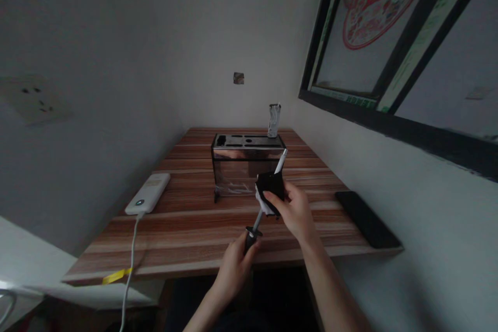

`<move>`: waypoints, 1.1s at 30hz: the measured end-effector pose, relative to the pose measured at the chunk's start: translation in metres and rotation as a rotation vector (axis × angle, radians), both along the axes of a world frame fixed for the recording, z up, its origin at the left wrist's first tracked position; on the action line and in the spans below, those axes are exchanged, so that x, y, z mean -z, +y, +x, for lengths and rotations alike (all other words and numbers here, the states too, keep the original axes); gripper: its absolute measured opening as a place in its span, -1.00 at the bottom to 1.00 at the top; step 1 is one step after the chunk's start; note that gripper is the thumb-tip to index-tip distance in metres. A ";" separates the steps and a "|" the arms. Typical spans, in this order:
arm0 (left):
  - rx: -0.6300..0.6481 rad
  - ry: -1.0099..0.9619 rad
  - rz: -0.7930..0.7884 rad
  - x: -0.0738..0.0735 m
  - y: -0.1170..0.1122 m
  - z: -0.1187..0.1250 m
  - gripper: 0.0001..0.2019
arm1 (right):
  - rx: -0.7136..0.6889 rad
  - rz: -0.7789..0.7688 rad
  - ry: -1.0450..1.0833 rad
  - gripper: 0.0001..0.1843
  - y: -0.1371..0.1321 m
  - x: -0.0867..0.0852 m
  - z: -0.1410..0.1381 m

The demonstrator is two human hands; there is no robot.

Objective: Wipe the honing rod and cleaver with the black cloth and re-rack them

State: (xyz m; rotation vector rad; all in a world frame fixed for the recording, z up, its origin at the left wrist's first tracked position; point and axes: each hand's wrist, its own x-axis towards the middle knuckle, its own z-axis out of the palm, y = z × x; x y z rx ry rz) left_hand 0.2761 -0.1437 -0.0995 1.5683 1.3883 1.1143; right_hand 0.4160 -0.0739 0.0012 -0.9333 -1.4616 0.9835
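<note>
In the head view, the left hand (232, 265) is curled round the black handle (250, 241) of a rod (257, 219), fingers closed, near the table's (187, 249) front edge. The rod slants up and to the right, clear of the tabletop. Partway up, the right hand (298, 211) pinches a black cloth (271, 187) with a white underside against it, thumb on top; the other fingers are mostly hidden. A pale tip shows beyond the cloth. Just behind stands a clear holder (233, 174) with a slotted top. A phone (368, 218) lies to the right, a white power bank (148, 194) to the left. The step in hand looks like wiping the rod; the next move would call for a steady left grip and an even right-hand pinch along the shaft.
</note>
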 end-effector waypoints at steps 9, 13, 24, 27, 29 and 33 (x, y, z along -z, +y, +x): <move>0.009 0.047 0.008 -0.006 -0.003 -0.001 -0.72 | 0.069 0.103 0.014 -0.66 0.013 -0.027 0.011; -0.002 0.067 0.005 -0.004 -0.003 -0.001 -0.73 | 0.112 0.152 0.033 -0.68 0.022 -0.035 0.018; 0.004 0.063 0.012 -0.006 -0.005 -0.001 -0.73 | 0.199 0.264 0.026 -0.73 0.040 -0.039 0.026; 0.012 0.052 0.003 -0.003 -0.004 -0.001 -0.73 | 0.246 0.282 0.027 -0.72 0.042 -0.037 0.024; 0.017 0.051 0.003 -0.001 -0.003 -0.001 -0.74 | 0.265 0.284 0.041 -0.70 0.043 -0.036 0.021; 0.011 0.057 0.011 -0.001 -0.004 -0.001 -0.75 | 0.320 0.284 0.048 -0.67 0.044 -0.033 0.016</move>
